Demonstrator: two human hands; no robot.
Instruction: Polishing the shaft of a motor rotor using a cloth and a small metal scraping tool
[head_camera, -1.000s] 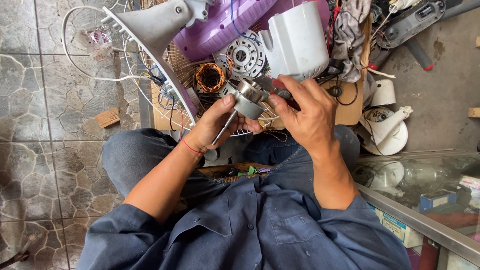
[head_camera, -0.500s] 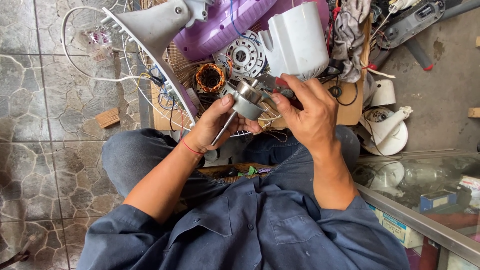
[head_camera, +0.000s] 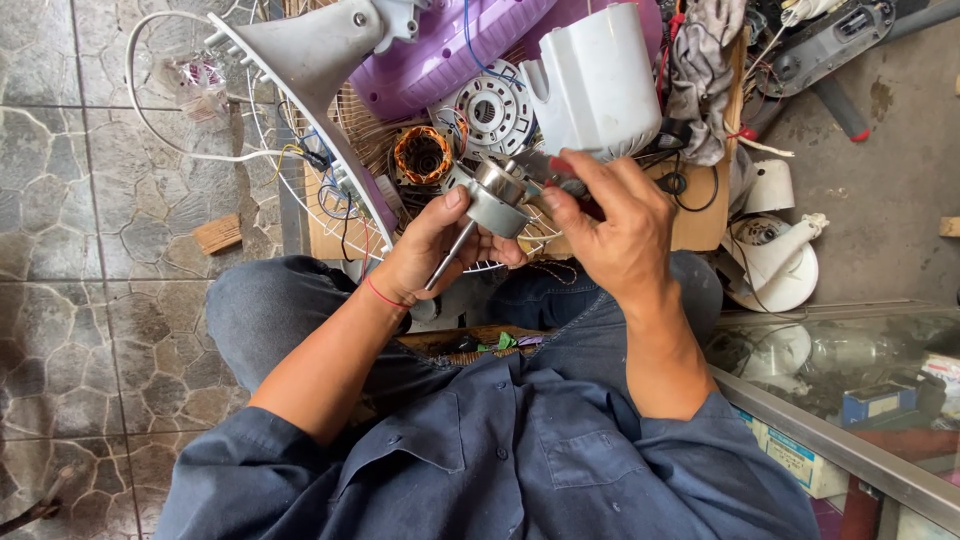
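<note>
Metal rotor (head_camera: 497, 196) with shaft, above lap, before white motor housing (head_camera: 598, 80). My left hand (head_camera: 432, 245) fingers clamped on rotor; right hand (head_camera: 612, 225) pinches red-handled tool (head_camera: 560, 180) at top. I judge: steady shaft, light pressure.

A small metal motor rotor (head_camera: 497, 198) is held just above the centre of the frame. It is a short, silvery cylinder with a shiny rounded top. A thin steel shaft (head_camera: 449, 259) is seen running from its underside, slanting down and to the left. The rotor body is gripped from the left by the left hand (head_camera: 428, 247), thumb laid against its side. A red-handled tool (head_camera: 570, 185), mostly hidden, is held against the rotor's right side by the right hand (head_camera: 615, 228).
</note>
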